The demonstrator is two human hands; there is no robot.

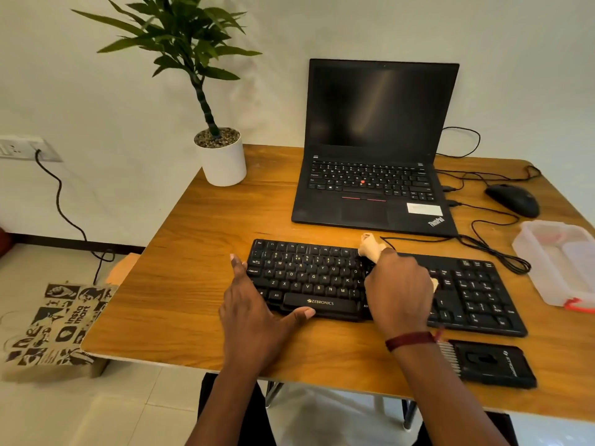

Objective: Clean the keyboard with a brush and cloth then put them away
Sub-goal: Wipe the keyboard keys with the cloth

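Both forearms reached in from 6 o'clock. Left hand lay flat, fingers spread wide, bracing the black keyboard at its 9 o'clock end. Right hand gripped a pale brush, bristles pointing toward 11 o'clock over the top key rows.

One view only: head camera, wide-angle, worn by you. It looked forward and steeply down from above the near edge of the wooden desk. Your forearms entered from the bottom of the frame; your left hand and right hand lay near centre, close to the lens, over the black keyboard. The open laptop stood beyond, at mid-distance. The potted plant marked the far left corner, against the wall. Floor showed lower left, past the desk edge. Straight lines bowed toward the borders.
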